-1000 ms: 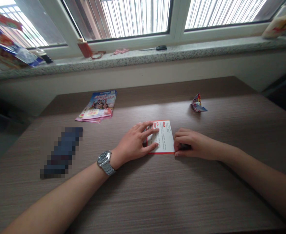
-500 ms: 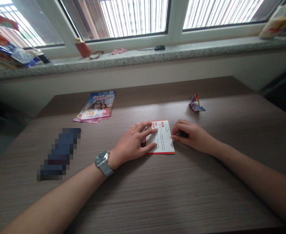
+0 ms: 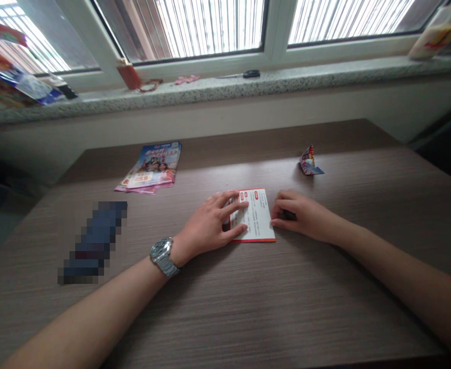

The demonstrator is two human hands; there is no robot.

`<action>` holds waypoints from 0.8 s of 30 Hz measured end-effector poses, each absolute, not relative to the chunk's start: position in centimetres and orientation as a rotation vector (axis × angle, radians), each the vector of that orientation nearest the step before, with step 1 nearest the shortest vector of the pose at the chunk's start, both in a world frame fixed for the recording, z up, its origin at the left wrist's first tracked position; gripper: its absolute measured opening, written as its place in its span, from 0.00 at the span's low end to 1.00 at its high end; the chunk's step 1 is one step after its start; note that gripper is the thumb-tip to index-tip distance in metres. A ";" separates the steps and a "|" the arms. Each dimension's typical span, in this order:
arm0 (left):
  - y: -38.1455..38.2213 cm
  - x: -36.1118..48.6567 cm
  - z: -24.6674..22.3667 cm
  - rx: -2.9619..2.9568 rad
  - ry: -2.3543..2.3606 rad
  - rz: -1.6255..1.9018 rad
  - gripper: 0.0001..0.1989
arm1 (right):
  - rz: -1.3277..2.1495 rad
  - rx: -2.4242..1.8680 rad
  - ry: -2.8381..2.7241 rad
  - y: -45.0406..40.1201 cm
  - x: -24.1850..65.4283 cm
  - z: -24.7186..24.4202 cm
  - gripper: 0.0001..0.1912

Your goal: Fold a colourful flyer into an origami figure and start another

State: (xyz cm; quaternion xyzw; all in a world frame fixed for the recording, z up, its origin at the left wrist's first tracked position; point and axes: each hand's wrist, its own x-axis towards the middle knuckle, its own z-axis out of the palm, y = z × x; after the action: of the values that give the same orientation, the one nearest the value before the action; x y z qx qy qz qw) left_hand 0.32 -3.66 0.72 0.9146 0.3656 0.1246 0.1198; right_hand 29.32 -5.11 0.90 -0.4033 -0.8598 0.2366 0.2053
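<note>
A white printed leaflet [image 3: 262, 215] with red edging and red labels lies on the table before me; it looks folded. My left hand [image 3: 220, 220], wearing a metal watch [image 3: 164, 257], rests flat on its left part with fingers spread, covering some of the print. At the leaflet's right edge is my right hand [image 3: 296, 214], fingers curled and the tips of thumb and forefinger close together against the paper's edge. Beyond it stands a small folded piece of colourful paper [image 3: 309, 163].
A stack of colourful flyers [image 3: 154, 166] lies at the back left of the wooden table [image 3: 225, 318]. Nearer is a dark pixelated object [image 3: 95, 243]. On the stone windowsill [image 3: 287, 79] are a dark-handled tool [image 3: 250, 74], a red item [image 3: 129, 76] and packaged goods [image 3: 436, 33].
My right hand has slid slightly toward me along the leaflet's right edge. The left hand stays pressed in the same place.
</note>
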 end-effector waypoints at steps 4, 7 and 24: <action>-3.7 0.3 0.8 2.676 1.076 0.350 0.27 | 0.733 -1.065 -2.476 -5.6 29.6 1.2 0.07; -3.7 0.3 0.8 2.678 1.067 0.369 0.27 | 0.779 -1.001 -2.515 -5.8 29.5 1.4 0.08; -3.7 0.3 0.8 2.674 1.062 0.372 0.27 | 0.665 -1.104 -2.344 -5.2 29.5 0.6 0.02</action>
State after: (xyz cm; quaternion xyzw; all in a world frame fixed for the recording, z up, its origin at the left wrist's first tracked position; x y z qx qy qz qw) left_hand 0.26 -3.71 0.77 0.9151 0.3633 0.1272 0.1200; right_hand 29.53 -5.19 0.65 -0.4014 -0.8526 0.2418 0.2313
